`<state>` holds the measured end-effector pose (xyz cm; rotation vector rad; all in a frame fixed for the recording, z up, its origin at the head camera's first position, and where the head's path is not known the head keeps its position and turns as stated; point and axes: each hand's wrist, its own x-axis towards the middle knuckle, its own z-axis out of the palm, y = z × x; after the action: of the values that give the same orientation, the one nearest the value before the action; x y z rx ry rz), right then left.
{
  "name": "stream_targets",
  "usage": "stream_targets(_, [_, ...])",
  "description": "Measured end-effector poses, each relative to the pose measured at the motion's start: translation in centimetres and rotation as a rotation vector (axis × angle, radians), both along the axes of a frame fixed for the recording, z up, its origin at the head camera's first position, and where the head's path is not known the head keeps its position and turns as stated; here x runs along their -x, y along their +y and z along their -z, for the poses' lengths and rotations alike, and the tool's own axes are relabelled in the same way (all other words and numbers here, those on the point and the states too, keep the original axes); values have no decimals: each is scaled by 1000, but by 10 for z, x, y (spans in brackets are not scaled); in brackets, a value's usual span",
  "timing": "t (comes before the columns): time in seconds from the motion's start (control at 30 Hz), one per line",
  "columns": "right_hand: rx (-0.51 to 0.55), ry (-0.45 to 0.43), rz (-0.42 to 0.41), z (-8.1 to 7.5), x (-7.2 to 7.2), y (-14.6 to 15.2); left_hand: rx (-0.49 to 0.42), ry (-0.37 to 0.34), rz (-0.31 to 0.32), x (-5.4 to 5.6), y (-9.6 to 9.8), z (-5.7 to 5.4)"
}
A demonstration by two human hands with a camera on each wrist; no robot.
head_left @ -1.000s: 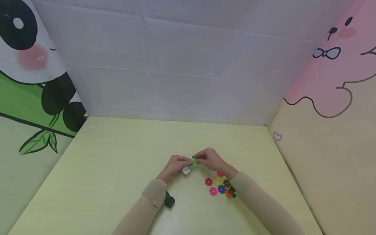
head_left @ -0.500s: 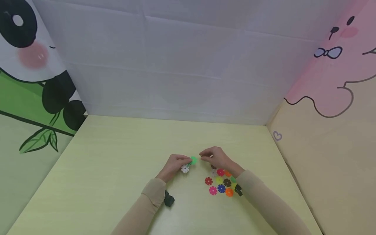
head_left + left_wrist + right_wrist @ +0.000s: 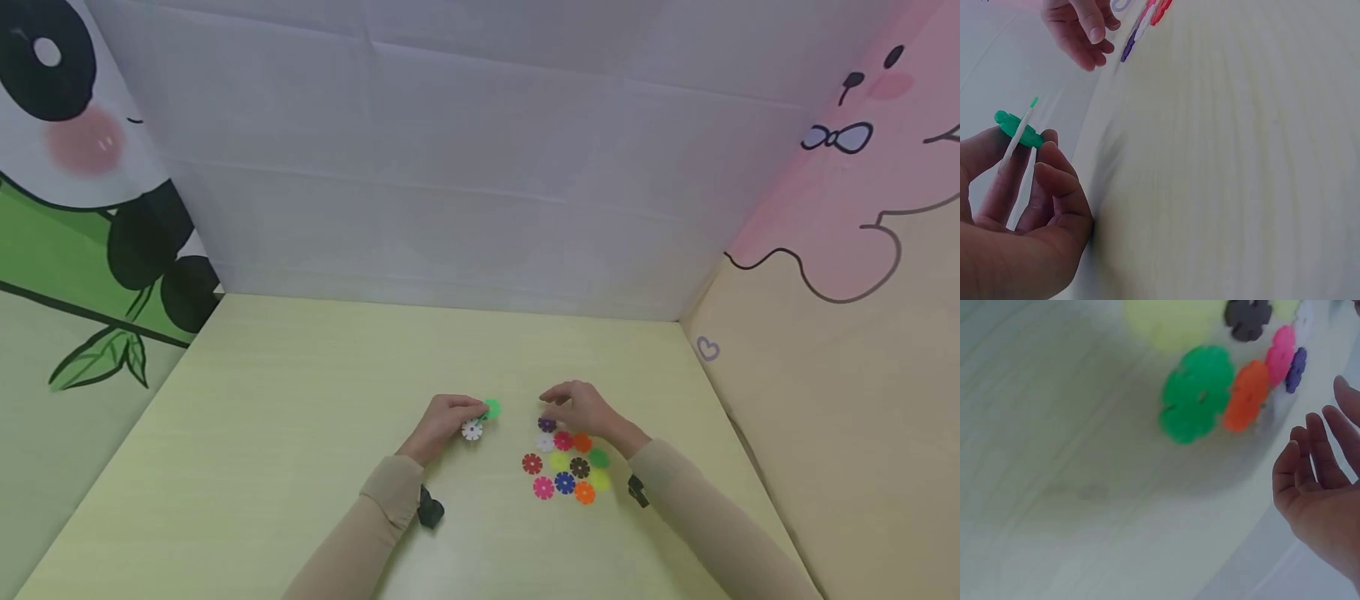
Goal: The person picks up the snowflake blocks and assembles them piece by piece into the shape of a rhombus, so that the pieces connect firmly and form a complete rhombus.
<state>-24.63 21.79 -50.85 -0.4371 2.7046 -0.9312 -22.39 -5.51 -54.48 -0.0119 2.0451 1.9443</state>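
Observation:
Between its thumb and fingers, my left hand (image 3: 441, 427) pinches a joined piece of slotted plastic discs. A green snowflake disc (image 3: 492, 408) is at its upper end and a white snowflake disc (image 3: 472, 430) at its lower end. In the left wrist view, the green disc (image 3: 1013, 128) sits crosswise to a white disc seen edge-on. My right hand (image 3: 588, 410) hovers beside a purple snowflake disc (image 3: 547, 425), fingers loosely bent and apart. The right wrist view shows a gap between that hand and the purple disc (image 3: 1296, 370).
More loose discs lie below my right hand, among them red (image 3: 532, 464), pink (image 3: 543, 487), blue (image 3: 565, 482), brown (image 3: 579, 467), orange (image 3: 585, 492) and green (image 3: 598, 457). All rest on the pale wooden table (image 3: 315, 400). A white panel (image 3: 450, 167) stands behind.
My right hand has let go of the green disc and moved right to the purple disc, uncovering more loose discs. My left hand has stayed in place with the joined piece.

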Motion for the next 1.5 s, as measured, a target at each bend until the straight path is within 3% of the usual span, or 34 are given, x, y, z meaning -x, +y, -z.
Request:
stream_targets(0.23, [-31, -34, 19, 12, 1, 22, -2, -13, 10, 0, -2, -1])
stream_targets(0.57, [-63, -57, 35, 15, 2, 37, -21, 1, 12, -1, -3, -5])
stream_targets(0.97, [-6, -67, 17, 14, -2, 27, -11, -8, 7, -2, -4, -6])
stream_targets(1.03, [-7, -65, 21, 14, -3, 24, 1, -3, 10, -7, -4, -17])
stream_targets(1.13, [-12, -59, 31, 16, -3, 20, 10, -4, 7, -9, -3, -19])
stream_targets(1.2, [-19, -52, 35, 19, -3, 19, 10, -3, 5, -9, -2, -19])
stream_targets(1.27, [-26, -49, 38, 20, -2, 18, 5, -8, -1, -4, -1, -9])
stream_targets(1.33, [-30, -43, 34, 21, -3, 17, 5, -6, -4, -3, -1, -6])
stream_targets(1.5, [-36, -36, 31, 19, -4, 13, 3, -3, -2, -4, -1, -7])
